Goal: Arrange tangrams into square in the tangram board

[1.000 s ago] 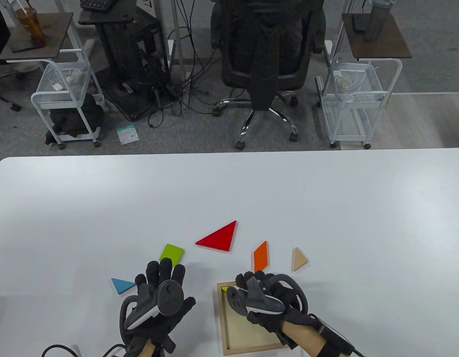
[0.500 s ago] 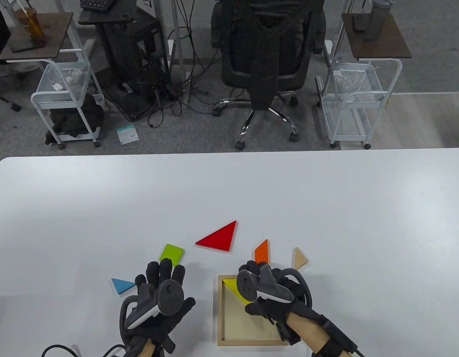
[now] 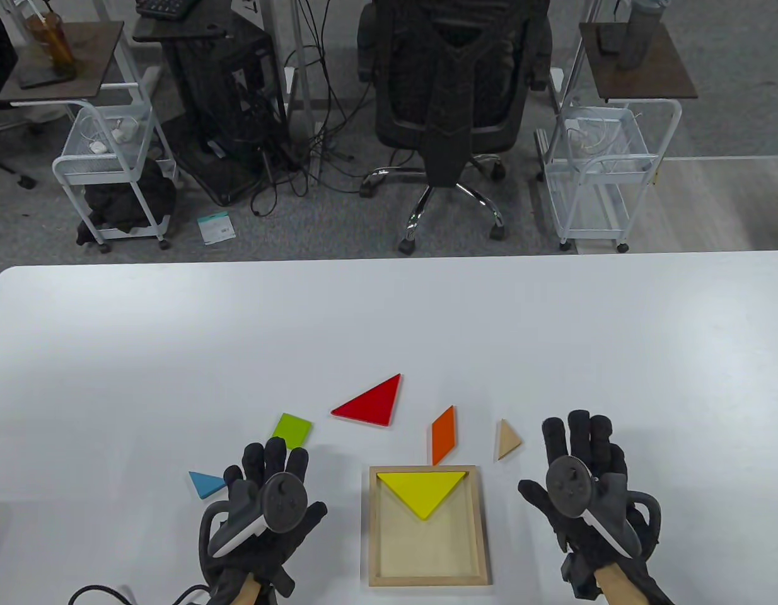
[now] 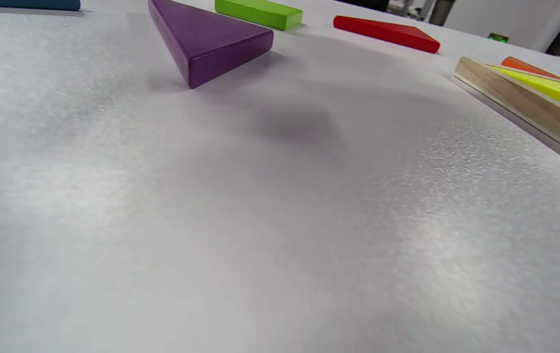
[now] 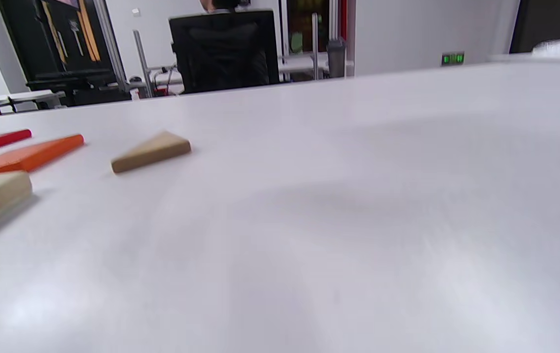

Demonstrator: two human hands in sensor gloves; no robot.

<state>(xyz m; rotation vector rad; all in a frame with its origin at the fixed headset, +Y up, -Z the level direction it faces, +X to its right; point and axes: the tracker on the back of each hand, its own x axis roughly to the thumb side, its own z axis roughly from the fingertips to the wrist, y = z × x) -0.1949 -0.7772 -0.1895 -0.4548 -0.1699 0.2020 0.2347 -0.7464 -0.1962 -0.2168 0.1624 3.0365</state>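
Observation:
The wooden tangram board (image 3: 373, 526) lies near the front edge, and the yellow triangle (image 3: 422, 491) lies flat in its far half, point toward me. My right hand (image 3: 581, 479) hovers to the right of the board with fingers straight, holding nothing. My left hand (image 3: 269, 495) is spread left of the board, also empty. Loose on the table are the red triangle (image 3: 373, 403), green square (image 3: 292, 430), orange parallelogram (image 3: 443, 435), tan triangle (image 3: 506, 439) and blue triangle (image 3: 206, 484). A purple triangle (image 4: 206, 39) shows only in the left wrist view; my left hand hides it from above.
The white table (image 3: 553, 353) stretches wide beyond the pieces. Past its far edge stand a black office chair (image 3: 455, 94) and two white wire carts (image 3: 600, 164).
My right hand let go of the yellow triangle, which now lies in the board, and moved away to the right with fingers spread. The board turned square to the table edge. My left hand barely shifted.

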